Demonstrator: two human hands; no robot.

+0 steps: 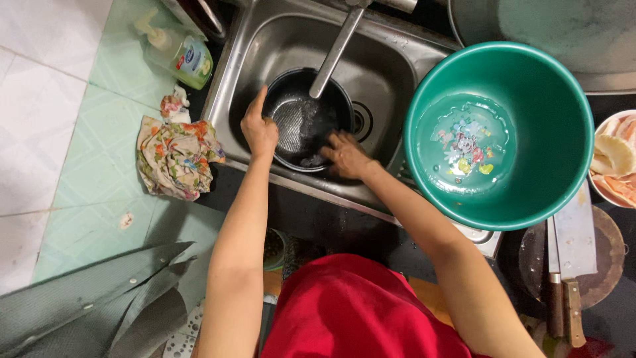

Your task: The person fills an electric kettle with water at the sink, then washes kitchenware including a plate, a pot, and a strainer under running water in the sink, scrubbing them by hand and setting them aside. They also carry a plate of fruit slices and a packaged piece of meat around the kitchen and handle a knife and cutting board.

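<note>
From my head camera, both of my hands work at a black pot (306, 122) standing in the stainless steel sink (391, 63), directly under the long metal tap spout (334, 53), whose end hangs over the pot's wet inside. My left hand (259, 128) grips the pot's left rim, thumb and fingers closed on it, while my right hand (346, 154) lies against the pot's lower right edge with fingers spread fairly wide; I cannot tell whether it clasps anything. The drain (361, 120) shows just right of the pot. A large green plastic basin (500, 132) with a colourful print on its bottom and a little water in it sits to the right, overlapping the sink's edge. On the pale green tiled desk (99, 172) to the left lie a crumpled floral cloth (175, 158) and, further back, a dish soap bottle (179, 53). At far right, a cleaver (575, 252) with a wooden handle rests on a round chopping block (606, 262), beside a dish of sliced pale food (616, 162)
</note>
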